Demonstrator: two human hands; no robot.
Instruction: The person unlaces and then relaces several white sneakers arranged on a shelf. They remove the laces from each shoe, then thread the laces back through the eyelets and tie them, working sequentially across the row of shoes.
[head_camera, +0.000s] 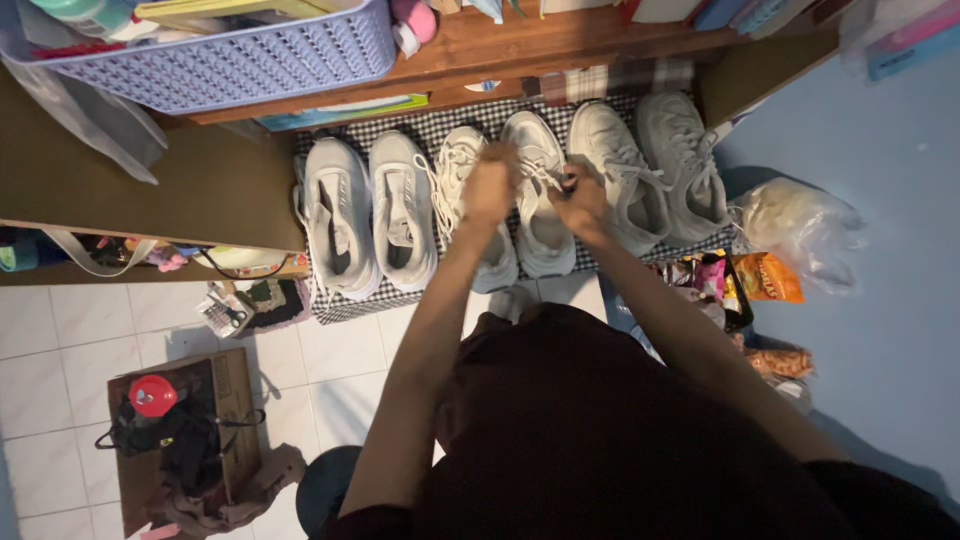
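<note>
Both your hands work the laces of the middle pair of white sneakers (510, 200) on the checked mat (345, 305), left hand (490, 185) and right hand (580, 200) each closed on a lace directly above them, shoes lying lengthwise far-to-near.

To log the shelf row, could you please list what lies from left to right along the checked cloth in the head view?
Left pair of white shoes → left hand on the middle pair's laces → right hand → right pair of white shoes → clear plastic bag.
</note>
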